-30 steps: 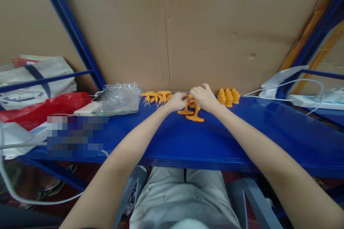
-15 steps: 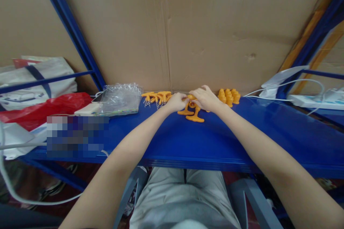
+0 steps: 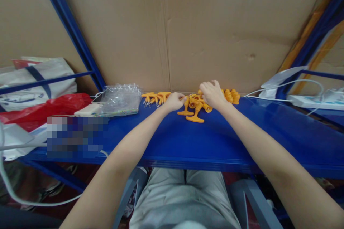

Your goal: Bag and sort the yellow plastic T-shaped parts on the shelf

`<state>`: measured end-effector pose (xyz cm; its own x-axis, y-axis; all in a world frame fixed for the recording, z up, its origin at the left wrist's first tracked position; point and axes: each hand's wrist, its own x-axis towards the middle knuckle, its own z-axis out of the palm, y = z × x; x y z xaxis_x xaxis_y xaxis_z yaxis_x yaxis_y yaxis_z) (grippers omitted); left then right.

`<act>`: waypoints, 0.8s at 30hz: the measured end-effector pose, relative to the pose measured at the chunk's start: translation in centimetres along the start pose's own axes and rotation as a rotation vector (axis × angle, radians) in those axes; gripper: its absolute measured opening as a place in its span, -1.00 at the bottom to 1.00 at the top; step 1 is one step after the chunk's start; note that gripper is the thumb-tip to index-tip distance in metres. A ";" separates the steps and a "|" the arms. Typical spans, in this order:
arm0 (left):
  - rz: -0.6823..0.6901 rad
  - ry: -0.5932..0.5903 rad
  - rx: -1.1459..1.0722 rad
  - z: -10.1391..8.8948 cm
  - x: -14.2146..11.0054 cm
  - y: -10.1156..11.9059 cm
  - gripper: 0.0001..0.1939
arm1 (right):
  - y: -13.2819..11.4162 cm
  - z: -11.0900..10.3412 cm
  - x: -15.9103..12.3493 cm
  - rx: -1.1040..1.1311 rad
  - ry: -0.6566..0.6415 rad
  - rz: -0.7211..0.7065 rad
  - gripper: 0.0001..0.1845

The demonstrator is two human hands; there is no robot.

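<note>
My left hand [image 3: 175,102] is closed around the T-handle of a yellow corkscrew, mostly hidden by the fingers; a thin metal spiral [image 3: 192,95] seems to point right from it. To the right, my right hand [image 3: 213,93] has its fingers closed on a small yellow plastic sleeve [image 3: 200,92], partly covered. Below and between the hands lie several yellow pieces, among them a T-handled corkscrew [image 3: 195,118] with its sleeve on and another handle [image 3: 185,113]. Several bare corkscrews [image 3: 158,97], spirals showing, lie left of my left hand. Yellow sleeves [image 3: 232,96] stand grouped behind my right wrist.
A clear plastic bag pile [image 3: 120,98] and a red bag [image 3: 51,109] occupy the blue shelf's left side. Cardboard [image 3: 204,35] backs the blue shelf [image 3: 172,143]. A white power strip [image 3: 317,102] with cables is at the right, near a blue upright.
My right hand has moved right, away from my left hand, widening the gap between them and uncovering yellow pieces beneath. My left hand stays nearly in place.
</note>
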<state>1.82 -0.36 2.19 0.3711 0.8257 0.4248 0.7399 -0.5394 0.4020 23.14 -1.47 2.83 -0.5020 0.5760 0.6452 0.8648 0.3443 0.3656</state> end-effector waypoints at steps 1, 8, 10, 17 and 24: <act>-0.020 0.005 0.013 0.0 0.1 -0.3 -0.73 | 0.7 0.0 -0.1 -0.003 0.010 0.056 -0.71; -0.091 0.129 0.215 -0.3 -0.2 -1.8 -0.70 | 5.4 -1.0 -1.6 -0.037 -0.053 0.570 -0.66; -0.092 0.155 0.259 -0.4 -0.4 -2.0 -0.71 | 6.6 -1.2 -2.3 -0.074 -0.154 0.703 -0.64; -0.052 0.182 0.291 -0.5 -0.5 -2.2 -0.70 | 9.5 -0.1 -4.3 -0.147 -0.481 1.010 -0.60; 0.011 0.209 0.361 -0.5 -0.7 -2.0 -0.69 | 9.9 0.2 -4.9 -0.007 -0.685 1.122 -0.42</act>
<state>-0.19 0.06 1.49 0.2853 0.7489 0.5981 0.8997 -0.4243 0.1021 34.14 -0.69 3.14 0.5828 0.8020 0.1305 0.8117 -0.5673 -0.1386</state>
